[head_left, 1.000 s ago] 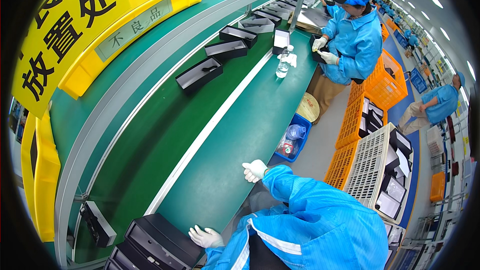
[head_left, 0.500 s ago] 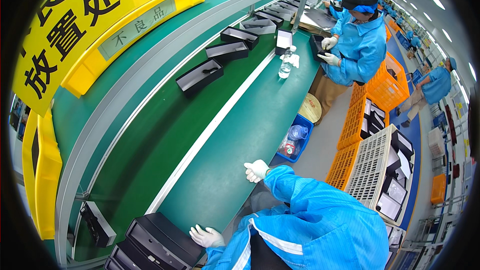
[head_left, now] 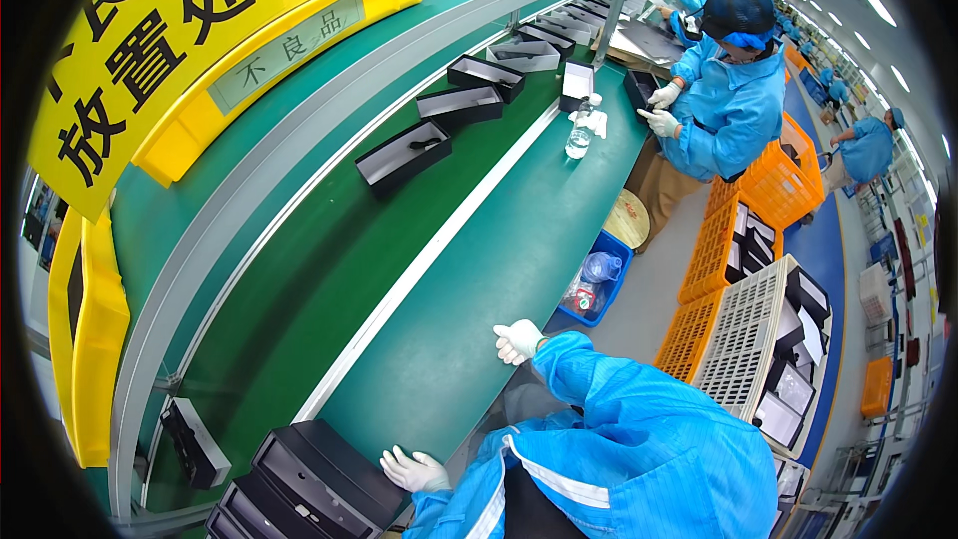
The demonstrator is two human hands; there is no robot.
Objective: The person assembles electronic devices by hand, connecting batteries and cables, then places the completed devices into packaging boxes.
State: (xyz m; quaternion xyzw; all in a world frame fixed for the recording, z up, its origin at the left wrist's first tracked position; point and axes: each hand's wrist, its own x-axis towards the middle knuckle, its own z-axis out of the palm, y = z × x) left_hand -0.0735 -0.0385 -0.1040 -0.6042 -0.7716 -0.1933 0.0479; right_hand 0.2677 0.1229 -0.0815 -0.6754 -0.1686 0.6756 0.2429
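Observation:
My left hand (head_left: 415,470), in a white glove, rests on the green bench top (head_left: 439,309) with its fingers spread and nothing in them. Just left of it, black boxes (head_left: 309,479) stand stacked, close to the fingertips. Farther along the bench edge lies my right hand (head_left: 519,341), also gloved; its fingers are curled in and no object shows in them. On the dark green belt (head_left: 299,279) beyond the white rail sits an open black box (head_left: 404,157) with a small dark item inside. More open boxes (head_left: 460,105) trail behind it.
A clear bottle (head_left: 580,135) stands farther up the bench. Past it a co-worker (head_left: 738,90) handles a black box (head_left: 642,90). A blue bin (head_left: 606,279) and crates (head_left: 743,334) are at right; yellow bins (head_left: 160,155) and a box on end (head_left: 196,444) are at left.
The view has shifted slightly, so the far things sit a little more to the right. My hands stay nearly in place. A distant person in the aisle has moved slightly.

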